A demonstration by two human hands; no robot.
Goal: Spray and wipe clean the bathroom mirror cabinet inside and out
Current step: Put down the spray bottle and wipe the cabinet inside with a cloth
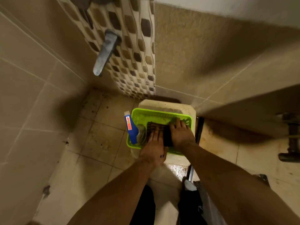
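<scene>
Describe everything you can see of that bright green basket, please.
The basket is a lime-green rectangular tub, plastic by its look, with a rolled rim and slotted walls. It sits upright on a pale, stained stool near the tiled wall corner. A dark checked cloth lies inside, touched by the left hand and right hand. A blue spray bottle leans against its left end.

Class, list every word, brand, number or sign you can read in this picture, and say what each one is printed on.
Spray bottle, orange-red label: a pale arrow-like mark shows; any wording is too blurred to read.
Green basket, dark cloth, wall tap: no text visible.
So nothing here can be quoted.
</scene>
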